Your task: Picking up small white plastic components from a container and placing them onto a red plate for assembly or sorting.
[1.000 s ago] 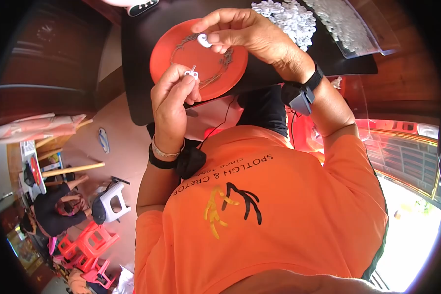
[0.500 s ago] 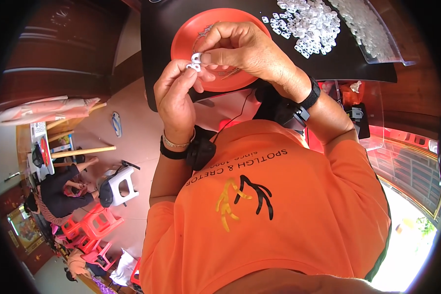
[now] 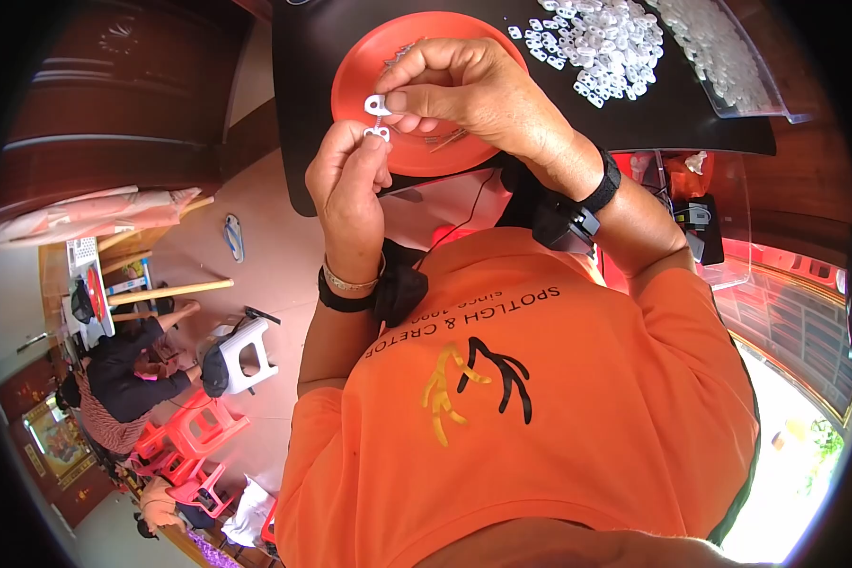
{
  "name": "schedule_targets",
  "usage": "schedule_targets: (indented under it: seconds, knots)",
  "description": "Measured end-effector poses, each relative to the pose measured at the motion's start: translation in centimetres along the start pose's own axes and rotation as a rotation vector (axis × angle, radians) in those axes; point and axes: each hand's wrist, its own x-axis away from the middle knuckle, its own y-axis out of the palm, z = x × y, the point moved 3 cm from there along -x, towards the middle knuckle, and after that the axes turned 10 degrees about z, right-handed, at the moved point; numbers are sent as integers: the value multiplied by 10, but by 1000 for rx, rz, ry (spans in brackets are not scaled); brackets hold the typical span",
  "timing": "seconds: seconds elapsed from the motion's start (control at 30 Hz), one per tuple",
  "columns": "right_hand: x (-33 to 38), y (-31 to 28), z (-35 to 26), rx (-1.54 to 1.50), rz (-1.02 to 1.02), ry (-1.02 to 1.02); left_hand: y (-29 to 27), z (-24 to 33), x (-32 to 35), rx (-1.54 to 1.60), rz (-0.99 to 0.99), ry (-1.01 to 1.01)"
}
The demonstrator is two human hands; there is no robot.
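**Two fine pinches, one narrow gap**

Seen from the head camera, a person in an orange shirt (image 3: pixel 540 417) works over a red plate (image 3: pixel 426 26), which lies toward the left end of a dark table (image 3: pixel 559 128), close to its near edge. The left hand (image 3: pixel 347 185) pinches the near white piece (image 3: pixel 377 134) between thumb and forefinger, its holes facing up. Just beyond it, the right hand (image 3: pixel 483 99) grips the far white piece (image 3: pixel 376 105) by one side, thumb against forefinger, other fingers curled. A thin link (image 3: pixel 380 121) shows in the gap between the two pieces; whether it is a pin or a spring, and whether it touches both, is too small to tell.

Good handling here probably rests on a firm left pinch set low, leaving the link clear of the fingertips, and a lighter right one that keeps both pieces in line. Pressing at a slant could bend the link or flick it loose. Keeping the hands above the plate should help catch anything dropped, among the thin grey parts (image 3: pixel 450 140) lying there. Farther right, toward the table's far edge, sits a heap of white pieces (image 3: pixel 620 47); beside it, at the right end, stands a clear tray (image 3: pixel 797 119) of similar-looking bits.
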Motion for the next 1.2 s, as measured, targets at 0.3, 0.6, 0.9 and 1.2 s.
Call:
schedule_targets:
  seconds: [0.3, 0.6, 0.9, 1.2]
  knots:
    - [5, 3, -2, 39, 11, -36, 1, -1, 2, 12, 1, -41]
    - [7, 7, 4, 182, 31, -244, 0, -5, 5, 12, 11, -35]
    - [9, 5, 3, 221, -35, -265, 3, -3, 7, -55, 8, -31]
    - [9, 5, 7, 206, -18, -332, 7, -6, 3, 181, -7, -106]
